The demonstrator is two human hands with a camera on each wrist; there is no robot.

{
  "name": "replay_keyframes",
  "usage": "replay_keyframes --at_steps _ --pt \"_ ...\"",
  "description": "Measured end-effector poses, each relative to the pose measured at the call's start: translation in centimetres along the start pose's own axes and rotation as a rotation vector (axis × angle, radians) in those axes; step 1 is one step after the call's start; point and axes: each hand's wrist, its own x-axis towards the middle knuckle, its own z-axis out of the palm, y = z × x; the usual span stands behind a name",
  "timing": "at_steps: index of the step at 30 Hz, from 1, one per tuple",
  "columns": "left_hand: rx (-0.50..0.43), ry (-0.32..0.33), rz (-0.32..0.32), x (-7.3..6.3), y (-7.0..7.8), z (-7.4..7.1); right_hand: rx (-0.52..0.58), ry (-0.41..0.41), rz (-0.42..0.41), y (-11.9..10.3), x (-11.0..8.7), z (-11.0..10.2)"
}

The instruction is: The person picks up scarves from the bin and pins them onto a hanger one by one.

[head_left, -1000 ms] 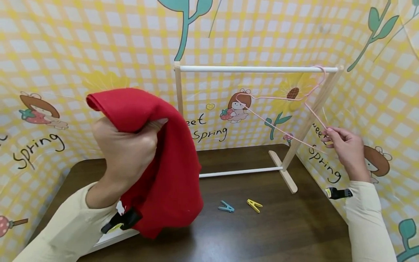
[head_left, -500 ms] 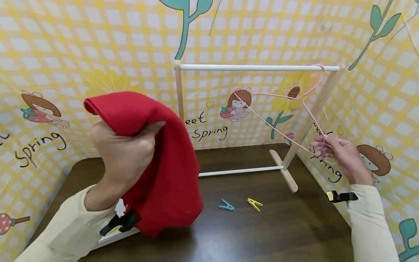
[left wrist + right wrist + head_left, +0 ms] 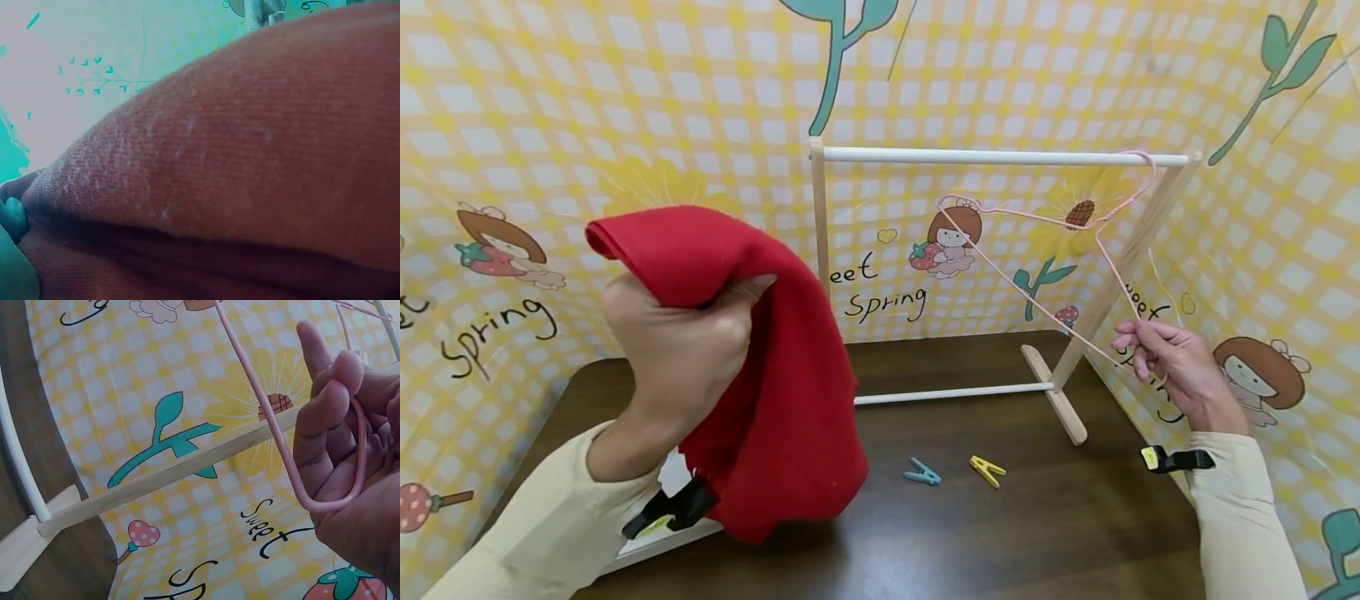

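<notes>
My left hand grips a red knitted cloth or garment from below. The fabric folds over the fist and hangs down to its right. In the left wrist view the red fabric covers most of the picture, with a fingertip at the left edge. At the right, my right hand pinches the lower corner of a thin pink clothes hanger with thumb and fingers. The hanger's hook sits over the white top rail. Close up, the rounded pink corner loops into the curled right fingers.
The wooden rack's right post stands on a foot, beside the right hand. A blue clothespin and a yellow clothespin lie on the dark table. A white flat object lies under the left forearm. Patterned fabric walls surround the table.
My right hand has moved a little lower, with more fingers curled at the hanger's corner, and the hanger has swung slightly. The left hand still holds the red cloth in nearly the same place.
</notes>
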Motion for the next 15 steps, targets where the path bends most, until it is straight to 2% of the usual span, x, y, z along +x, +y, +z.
replay_keyframes --at_steps 9,15 --pt "0.004 0.044 0.005 -0.23 -0.33 -0.36 -0.045 0.054 0.042 -0.46 0.19 0.19" --pt "0.016 0.028 -0.006 -0.35 -0.48 -0.57 -0.084 0.065 0.055 -0.48 0.27 0.22"
